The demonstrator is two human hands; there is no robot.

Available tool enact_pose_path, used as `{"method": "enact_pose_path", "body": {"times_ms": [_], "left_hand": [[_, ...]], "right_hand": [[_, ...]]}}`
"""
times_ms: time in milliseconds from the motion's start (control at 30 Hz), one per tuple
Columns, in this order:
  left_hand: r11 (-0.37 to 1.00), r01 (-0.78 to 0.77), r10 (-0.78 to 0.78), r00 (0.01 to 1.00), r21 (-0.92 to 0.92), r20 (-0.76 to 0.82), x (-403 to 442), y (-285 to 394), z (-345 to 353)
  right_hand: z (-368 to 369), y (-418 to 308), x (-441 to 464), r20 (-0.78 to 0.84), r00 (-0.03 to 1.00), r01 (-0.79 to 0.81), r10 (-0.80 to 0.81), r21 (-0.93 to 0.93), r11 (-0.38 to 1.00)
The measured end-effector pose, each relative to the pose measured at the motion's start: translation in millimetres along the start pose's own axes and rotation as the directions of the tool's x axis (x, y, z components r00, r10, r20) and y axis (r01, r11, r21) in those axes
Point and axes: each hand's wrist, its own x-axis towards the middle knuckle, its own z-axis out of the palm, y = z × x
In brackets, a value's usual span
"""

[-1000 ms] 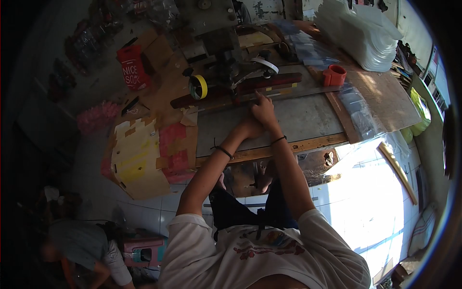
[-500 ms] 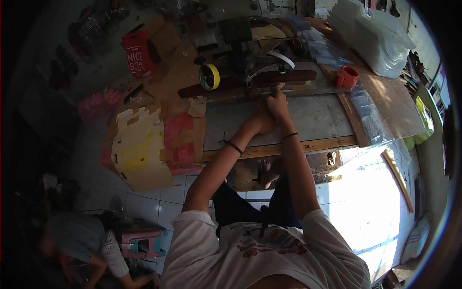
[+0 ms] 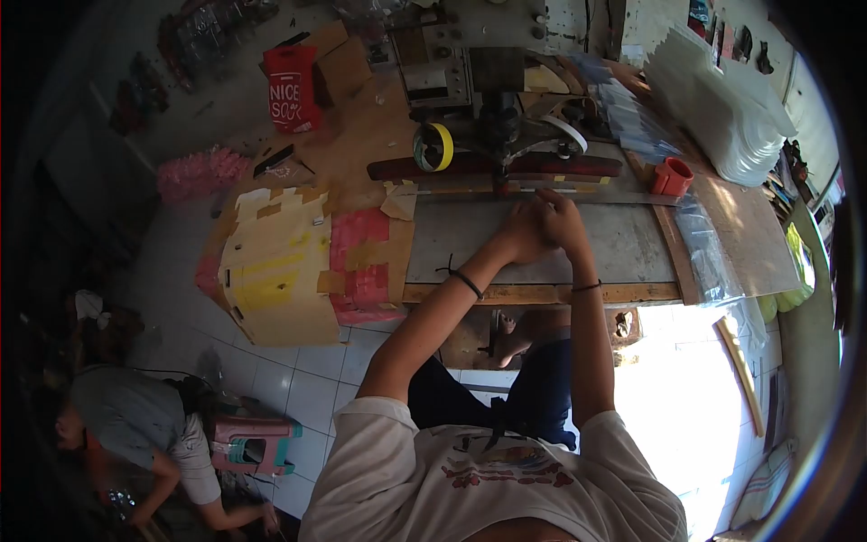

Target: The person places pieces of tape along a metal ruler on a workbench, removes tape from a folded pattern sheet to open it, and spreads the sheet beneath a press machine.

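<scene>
My left hand (image 3: 525, 237) and my right hand (image 3: 563, 222) are together above the grey work surface (image 3: 632, 253), just in front of the machine's dark red bar (image 3: 578, 166). The left fingers are curled in against the right hand. The fingers of my right hand are bent too, with the index finger reaching towards the bar. Anything between the fingers is too small or hidden to name. Behind the bar stands the machine (image 3: 498, 122), with a yellow tape roll (image 3: 440, 147) at its left and a white roll (image 3: 567, 134) at its right.
A red tape holder (image 3: 671, 177) and stacked clear plastic (image 3: 722, 104) are at the right. Taped cardboard (image 3: 275, 262), pink material (image 3: 203, 172) and a red bag (image 3: 293, 88) lie left. Another person (image 3: 135, 415) bends down beside a pink stool (image 3: 248, 444) at lower left.
The view has shifted, so the table and machine appear further right and lower. My hands stay together near the bar. The other person's arm now reaches further out along the floor.
</scene>
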Motion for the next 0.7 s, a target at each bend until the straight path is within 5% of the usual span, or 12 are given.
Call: {"method": "enact_pose_path", "body": {"times_ms": [67, 167, 300, 700], "left_hand": [[1.000, 0.001, -0.001, 0.998, 0.005, -0.060, -4, -4, -3], [0.998, 0.064, -0.064, 0.998, -0.005, 0.008, -7, 4, -3], [0.997, 0.066, -0.066, 0.998, -0.044, 0.010, -5, 5, -2], [0.999, 0.028, -0.026, 0.997, 0.016, -0.078, -8, 16, -4]], "right_hand": [[-48, -6, -7, 0.151, 0.987, -0.029, 0.059, -0.193, 0.981], [-127, 39, -4, 0.121, 0.990, 0.115, -0.065, -0.468, 0.876], [-214, 57, 7, 0.136, 0.990, 0.074, 0.038, -0.734, 0.675], [-234, 76, 2, 0.136, 0.991, 0.100, 0.007, -0.766, 0.635]]}}
